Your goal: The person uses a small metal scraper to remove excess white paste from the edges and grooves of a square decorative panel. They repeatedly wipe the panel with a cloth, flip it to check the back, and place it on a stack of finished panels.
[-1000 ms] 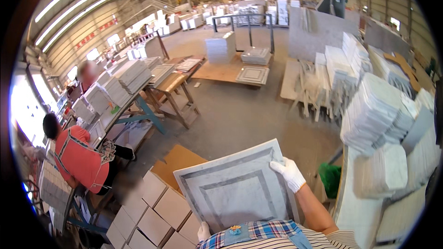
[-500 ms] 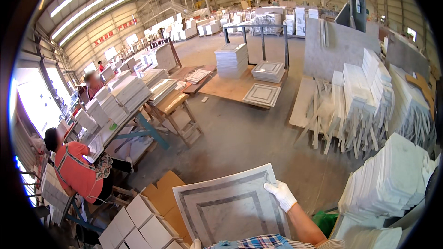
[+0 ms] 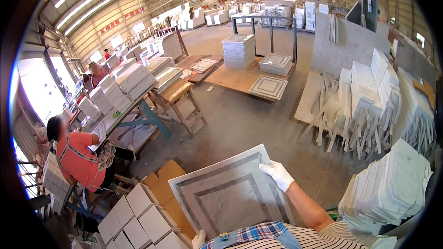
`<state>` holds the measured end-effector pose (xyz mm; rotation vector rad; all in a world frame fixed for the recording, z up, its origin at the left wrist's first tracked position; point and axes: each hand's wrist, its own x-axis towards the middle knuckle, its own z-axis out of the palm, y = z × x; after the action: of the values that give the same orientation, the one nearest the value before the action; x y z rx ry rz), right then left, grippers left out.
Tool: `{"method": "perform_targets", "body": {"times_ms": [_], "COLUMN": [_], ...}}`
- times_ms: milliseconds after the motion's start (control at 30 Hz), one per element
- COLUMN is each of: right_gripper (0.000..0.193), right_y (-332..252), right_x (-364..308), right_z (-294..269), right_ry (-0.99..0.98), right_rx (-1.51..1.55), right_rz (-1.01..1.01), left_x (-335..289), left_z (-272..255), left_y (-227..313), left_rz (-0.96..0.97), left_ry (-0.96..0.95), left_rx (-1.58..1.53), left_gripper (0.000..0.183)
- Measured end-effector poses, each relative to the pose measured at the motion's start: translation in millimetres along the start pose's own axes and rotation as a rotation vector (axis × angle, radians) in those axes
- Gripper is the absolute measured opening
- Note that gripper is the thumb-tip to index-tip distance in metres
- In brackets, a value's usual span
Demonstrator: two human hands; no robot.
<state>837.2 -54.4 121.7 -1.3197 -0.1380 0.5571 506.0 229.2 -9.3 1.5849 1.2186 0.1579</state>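
Observation:
A large square marble tile point(image 3: 226, 198), white with two dark grey frame-like inlays, is held tilted in front of my body. My right hand point(image 3: 277, 176), in a white knitted glove, grips its upper right edge, thumb on the face and fingers behind. Low at the tile's left edge, my gloved left hand point(image 3: 199, 240) shows only in part; it is closed on that edge. The tile's bottom is hidden behind my checked apron. Left of the tile, an open cardboard box point(image 3: 167, 180) stands beside rows of white blocks point(image 3: 138, 216).
A wooden pallet point(image 3: 221, 79) with a metal frame carries stacks of inlaid tiles point(image 3: 239, 50). Marble slabs point(image 3: 392, 184) lean at the right, strips point(image 3: 355, 110) behind them. A seated co-worker in a red shirt point(image 3: 80, 161) works at a bench on the left; a wooden stool point(image 3: 184, 106) stands nearby.
The tile has risen slightly and its top edge slants more, with my right hand still on it. More of my right forearm and striped sleeve shows. The surroundings have shifted slightly rightward in view.

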Motion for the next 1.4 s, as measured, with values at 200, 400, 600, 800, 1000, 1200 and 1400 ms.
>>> {"method": "perform_targets", "body": {"times_ms": [200, 400, 600, 800, 1000, 1200, 1400], "right_gripper": [0.046, 0.056, 0.069, 0.069, 0.079, 0.091, 0.088], "right_y": [-3, -14, -76, -107, -125, -149, -154], "right_x": [63, 135, 190, 191, 165, 133, 97], "right_z": [0, -70, -172, -261, -342, -403, -445], "right_ry": [-0.103, -0.054, 0.084, 0.357, 0.659, 1.099, 1.417], "right_rx": [-0.078, -0.211, -0.39, -0.26, -0.092, 0.035, 0.263], "right_rz": [0.03, 0.037, -0.051, 0.008, -0.106, -0.056, -0.168], "left_x": [26, 88, 144, 187, 215, 258, 195], "left_z": [39, 137, 243, 332, 431, 555, 661], "left_y": [17, 92, 179, 246, 314, 385, 473], "left_rz": [-0.048, -0.041, 0.006, 0.077, 0.175, 0.331, 0.563], "left_ry": [0.045, -0.006, -0.161, -0.352, -0.505, -0.679, -0.927], "left_rx": [-0.057, -0.065, 0.063, 0.199, 0.251, 0.158, 0.428], "left_gripper": [0.072, 0.072, 0.073, 0.073, 0.073, 0.073, 0.073]}}
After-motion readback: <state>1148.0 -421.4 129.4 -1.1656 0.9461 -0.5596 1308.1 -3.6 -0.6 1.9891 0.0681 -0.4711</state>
